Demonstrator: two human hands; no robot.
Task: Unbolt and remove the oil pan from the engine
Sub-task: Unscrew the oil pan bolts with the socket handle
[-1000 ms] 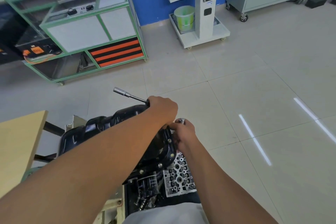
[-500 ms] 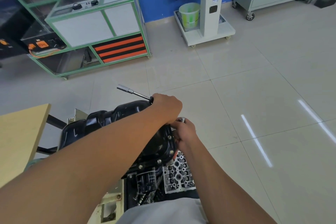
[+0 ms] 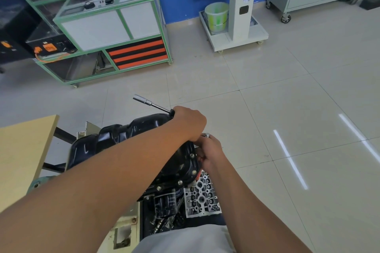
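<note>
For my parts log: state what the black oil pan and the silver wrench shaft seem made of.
Glossy black oil pan: likely painted pressed steel, given its sharp highlights and rounded stamped ribs. Silver socket wrench shaft: likely chromed steel, bright and mirror-like, gripped by the left hand.

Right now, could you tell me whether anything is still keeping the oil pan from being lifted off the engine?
Yes. Bolts remain seated along the oil pan flange on its right edge. The left hand grips a socket wrench above the pan, and the right hand works at the flange beside them.
</note>
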